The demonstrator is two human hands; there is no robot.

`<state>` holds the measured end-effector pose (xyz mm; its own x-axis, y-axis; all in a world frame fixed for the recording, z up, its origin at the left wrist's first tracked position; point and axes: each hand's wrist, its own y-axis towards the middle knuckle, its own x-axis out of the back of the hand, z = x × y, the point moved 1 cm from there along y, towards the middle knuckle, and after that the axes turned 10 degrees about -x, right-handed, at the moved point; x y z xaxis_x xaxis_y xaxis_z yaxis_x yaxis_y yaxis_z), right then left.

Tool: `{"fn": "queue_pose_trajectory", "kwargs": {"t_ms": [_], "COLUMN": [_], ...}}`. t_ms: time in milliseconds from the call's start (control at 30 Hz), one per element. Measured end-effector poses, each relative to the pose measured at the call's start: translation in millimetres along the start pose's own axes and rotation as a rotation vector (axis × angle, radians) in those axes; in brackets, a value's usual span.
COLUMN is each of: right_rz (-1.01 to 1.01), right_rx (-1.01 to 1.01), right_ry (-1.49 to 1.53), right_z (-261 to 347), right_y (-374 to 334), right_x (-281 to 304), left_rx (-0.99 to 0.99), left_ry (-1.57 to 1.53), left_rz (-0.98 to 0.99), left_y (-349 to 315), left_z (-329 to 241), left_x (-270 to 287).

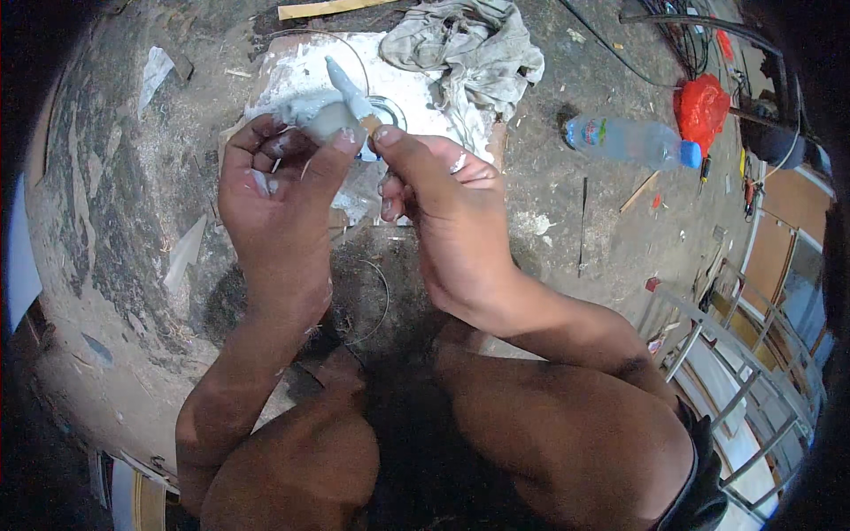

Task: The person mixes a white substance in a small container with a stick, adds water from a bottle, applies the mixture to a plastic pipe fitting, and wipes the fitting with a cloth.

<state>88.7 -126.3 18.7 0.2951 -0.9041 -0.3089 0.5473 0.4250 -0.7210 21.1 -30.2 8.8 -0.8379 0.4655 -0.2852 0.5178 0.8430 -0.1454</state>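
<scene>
Both hands are raised close together over a white-smeared board. My left hand is closed round a pale rounded piece coated in wet white paste. Between the thumb and fingers of my right hand is a small paste-covered stick, its narrow tip pointing up and away. A short brown part of it shows by my right thumb. The two thumbs nearly meet, so I cannot tell whether the left one touches the stick. White smears mark the fingers of both hands.
A crumpled grey rag lies on the board's far right. Further right are a clear bottle with a blue cap, a red plastic bag and dark cables. A metal frame stands at the right.
</scene>
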Motion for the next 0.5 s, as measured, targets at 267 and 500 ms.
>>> {"fn": "queue_pose_trajectory", "kwargs": {"t_ms": [267,500], "right_rz": [0.058,0.106], "right_rx": [0.130,0.082], "right_ry": [-0.118,-0.057], "right_z": [10.2,14.9], "right_y": [-3.0,-8.4], "right_x": [-4.3,-7.1], "left_rx": [-0.026,-0.069], "left_ry": [0.068,0.203], "left_rz": [0.069,0.104], "left_y": [2.0,3.1], "left_z": [-4.5,-4.9], "left_x": [2.2,7.4]}}
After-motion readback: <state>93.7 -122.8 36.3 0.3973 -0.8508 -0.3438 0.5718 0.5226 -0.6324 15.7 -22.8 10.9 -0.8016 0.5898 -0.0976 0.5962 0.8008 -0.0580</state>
